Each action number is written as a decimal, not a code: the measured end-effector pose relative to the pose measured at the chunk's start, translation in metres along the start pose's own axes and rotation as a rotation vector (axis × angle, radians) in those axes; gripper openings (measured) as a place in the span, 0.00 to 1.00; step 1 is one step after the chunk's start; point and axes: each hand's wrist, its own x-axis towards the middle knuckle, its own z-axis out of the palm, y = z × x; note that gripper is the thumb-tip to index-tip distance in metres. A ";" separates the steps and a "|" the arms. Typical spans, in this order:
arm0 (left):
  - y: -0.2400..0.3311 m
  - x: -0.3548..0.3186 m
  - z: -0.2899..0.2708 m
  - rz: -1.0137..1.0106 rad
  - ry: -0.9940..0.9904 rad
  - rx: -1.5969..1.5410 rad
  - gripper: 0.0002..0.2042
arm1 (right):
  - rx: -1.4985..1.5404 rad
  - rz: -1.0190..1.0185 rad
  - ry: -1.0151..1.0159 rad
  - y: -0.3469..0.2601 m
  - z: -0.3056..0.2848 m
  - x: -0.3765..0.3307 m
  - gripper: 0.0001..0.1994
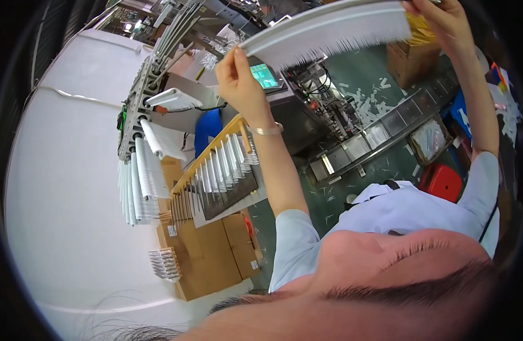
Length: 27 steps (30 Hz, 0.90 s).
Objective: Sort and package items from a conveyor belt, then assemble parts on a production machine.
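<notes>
A long white strip [335, 35] with a comb-like fringe along its lower edge stretches between my raised hands. My left hand [238, 79] pinches its left end, with the thumb against the fingers. At the far upper right, my right hand [443, 20] grips the other end; part of that hand runs to the picture's edge. The strip slopes up toward the right and bows slightly. What exactly the strip is made of cannot be told. Below my left wrist stands a yellow rack [207, 153] with several white fringed pieces [224, 165] hanging on its metal rods.
A rail machine [142, 96] at the left carries rods with white rolls and fringed sheets [145, 176]. Near my left hand is a lit screen [264, 77]. A metal conveyor [380, 133] crosses the right. Cardboard boxes [210, 256], a red stool [441, 182] and white scraps [375, 102] lie around.
</notes>
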 end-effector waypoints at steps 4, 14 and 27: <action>-0.004 0.037 -0.001 0.218 0.022 0.413 0.12 | 1.053 -0.532 -0.494 0.071 0.031 0.057 0.06; -0.034 0.080 -0.025 0.335 0.088 0.727 0.21 | -0.355 -0.606 -0.376 0.036 0.061 0.079 0.06; -0.032 0.047 -0.026 0.028 0.142 0.360 0.27 | -0.485 -0.630 -0.653 0.050 0.072 0.112 0.06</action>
